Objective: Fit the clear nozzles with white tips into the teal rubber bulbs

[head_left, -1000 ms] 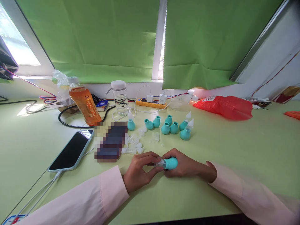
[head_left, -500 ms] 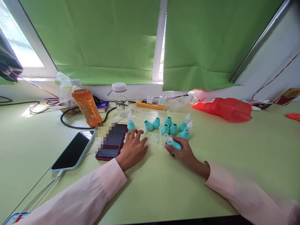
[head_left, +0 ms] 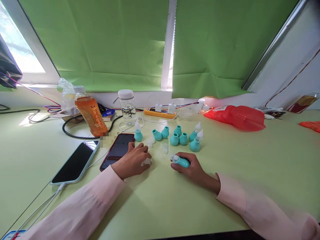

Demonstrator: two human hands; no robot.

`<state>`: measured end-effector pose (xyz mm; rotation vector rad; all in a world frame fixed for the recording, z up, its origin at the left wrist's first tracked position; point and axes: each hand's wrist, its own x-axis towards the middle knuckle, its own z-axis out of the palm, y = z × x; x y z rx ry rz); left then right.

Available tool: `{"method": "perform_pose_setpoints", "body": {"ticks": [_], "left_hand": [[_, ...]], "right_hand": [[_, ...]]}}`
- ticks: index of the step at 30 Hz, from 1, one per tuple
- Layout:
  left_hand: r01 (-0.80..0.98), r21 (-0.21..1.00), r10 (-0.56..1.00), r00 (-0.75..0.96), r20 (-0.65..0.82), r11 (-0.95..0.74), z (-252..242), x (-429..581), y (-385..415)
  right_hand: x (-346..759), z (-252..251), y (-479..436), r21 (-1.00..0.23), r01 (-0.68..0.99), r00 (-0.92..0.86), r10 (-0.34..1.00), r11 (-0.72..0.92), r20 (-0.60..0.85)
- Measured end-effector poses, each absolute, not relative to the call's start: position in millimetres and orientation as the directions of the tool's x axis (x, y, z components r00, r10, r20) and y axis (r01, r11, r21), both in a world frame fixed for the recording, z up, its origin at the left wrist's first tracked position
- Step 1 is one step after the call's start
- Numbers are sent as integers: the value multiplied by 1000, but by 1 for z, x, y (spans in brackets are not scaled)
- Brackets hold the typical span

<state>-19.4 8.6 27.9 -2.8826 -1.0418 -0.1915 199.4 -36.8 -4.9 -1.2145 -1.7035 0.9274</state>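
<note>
One bulb [head_left: 183, 162] is gripped in your right hand [head_left: 196, 172], at three o'clock from your left hand [head_left: 133, 161], which has moved off it onto the clear parts [head_left: 147, 162], presumably for part selection. Your left hand's grip cannot be determined.

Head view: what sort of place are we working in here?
Probably an indoor desk workspace, perhaps an office or small workshop. Clues: the pale green tabletop, the green blinds behind it and the orange power strip.
</note>
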Motion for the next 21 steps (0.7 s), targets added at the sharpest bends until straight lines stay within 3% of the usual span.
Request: {"method": "perform_pose_setpoints", "body": {"ticks": [5,8,13,17,21], "left_hand": [[599,-83,592,801,92,-797,31,-14,4],[607,-71,591,789,166,-791,29,-12,0],[577,230,611,651,450,-784,19,-8,-5],[490,471,678,576,457,-734,16,-3,-8],[362,616,695,543,471,-700,17,-1,-8]], "right_hand": [[199,-9,-37,-845,426,-204,944,324,259],[198,-9,-37,-792,482,-225,927,375,301],[198,-6,-44,-694,569,-252,897,441,364],[198,-6,-48,-598,599,-292,840,533,457],[199,-9,-46,-503,574,-292,735,647,612]]}}
